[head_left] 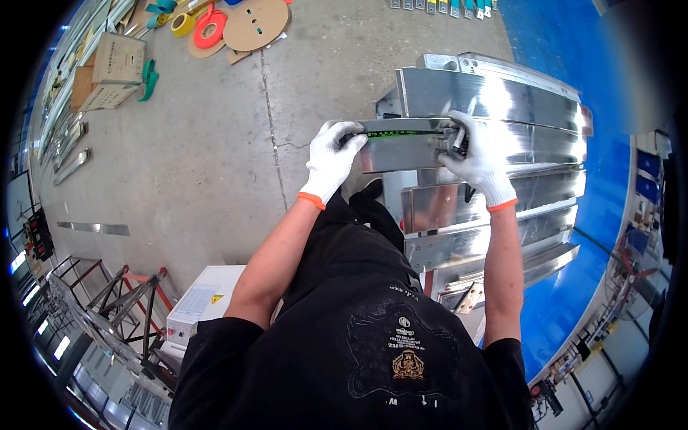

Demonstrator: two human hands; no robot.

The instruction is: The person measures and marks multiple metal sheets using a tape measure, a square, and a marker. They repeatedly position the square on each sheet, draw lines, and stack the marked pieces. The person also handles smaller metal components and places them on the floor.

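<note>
A green tape measure blade [401,133] stretches along a shiny metal plate [401,157], from the plate's left end toward the right. At that left end, my left hand [332,149], in a white glove with an orange cuff, has its fingers closed on the blade's end. My right hand [479,152], gloved the same way, is wrapped round a dark and grey tape measure case [456,140] over the plate. The fingers partly hide the case. Farther off, another wide metal plate [451,93] lies beside it, and a nearer metal plate [438,206] sits just below my right hand.
Several more metal profiles [459,247] lie nearer to me on the right. Blue floor [552,301] runs beyond them. A cardboard box [118,61], tape rolls [209,29] and a brown disc [256,23] are at the far left. A white machine box [204,297] stands at the near left.
</note>
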